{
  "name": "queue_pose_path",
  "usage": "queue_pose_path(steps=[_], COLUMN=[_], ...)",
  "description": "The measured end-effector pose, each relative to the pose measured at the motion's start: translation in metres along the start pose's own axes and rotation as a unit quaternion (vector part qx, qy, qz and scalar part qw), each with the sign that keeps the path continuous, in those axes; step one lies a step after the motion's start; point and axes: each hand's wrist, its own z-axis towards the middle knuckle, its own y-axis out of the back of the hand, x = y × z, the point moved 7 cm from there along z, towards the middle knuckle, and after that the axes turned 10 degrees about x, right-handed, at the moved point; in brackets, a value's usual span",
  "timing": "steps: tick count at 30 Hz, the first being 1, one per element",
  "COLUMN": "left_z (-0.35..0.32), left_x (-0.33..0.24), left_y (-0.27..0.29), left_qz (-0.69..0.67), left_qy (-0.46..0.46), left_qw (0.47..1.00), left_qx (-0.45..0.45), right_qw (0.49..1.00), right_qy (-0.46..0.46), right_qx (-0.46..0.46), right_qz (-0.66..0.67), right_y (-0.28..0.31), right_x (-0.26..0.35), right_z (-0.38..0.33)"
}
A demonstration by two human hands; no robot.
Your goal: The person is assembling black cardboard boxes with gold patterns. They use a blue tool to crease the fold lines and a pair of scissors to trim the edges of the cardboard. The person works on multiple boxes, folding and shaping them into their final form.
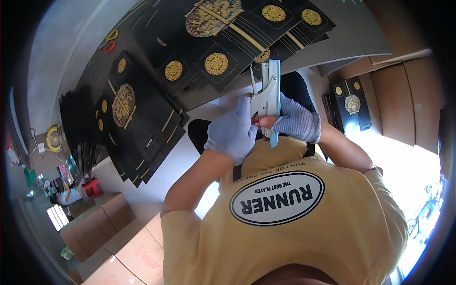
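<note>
both gloved hands, left hand [232, 134] and right hand [297, 122], pinching the plier stapler [267, 97], I'd keep it pointed at 12 o'clock, grip steady

Metal stapler [267, 92], seemingly knit-cloth gloves [232, 130]

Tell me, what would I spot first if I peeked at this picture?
Right in the middle, two gloved hands, the left hand and the right hand, grip a silver and light-blue plier-like tool close to the person's yellow shirt. Beyond them, black flat sheets with gold round patterns lie spread in stacks over the grey table.
</note>
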Motion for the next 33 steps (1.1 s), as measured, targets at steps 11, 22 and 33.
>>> queue_pose_path(steps=[11, 22, 33], left_z=[0.004, -0.035, -0.024], left_x=[0.005, 0.019, 0.007], left_y=[-0.032, -0.083, -0.067], left_qz=[-0.247, -0.477, -0.630], left_qy=[-0.004, 0.049, -0.032], left_qw=[0.969, 0.858, 0.754], left_qx=[-0.003, 0.184, 0.182], right_qw=[0.990, 0.987, 0.970], right_qy=[0.046, -0.014, 0.028], right_qx=[-0.057, -0.014, 0.028], right_qz=[0.119, -0.161, -0.242], right_y=[0.012, -0.003, 0.003], right_x=[-0.008, -0.042, -0.015], right_z=[-0.005, 0.000, 0.001])
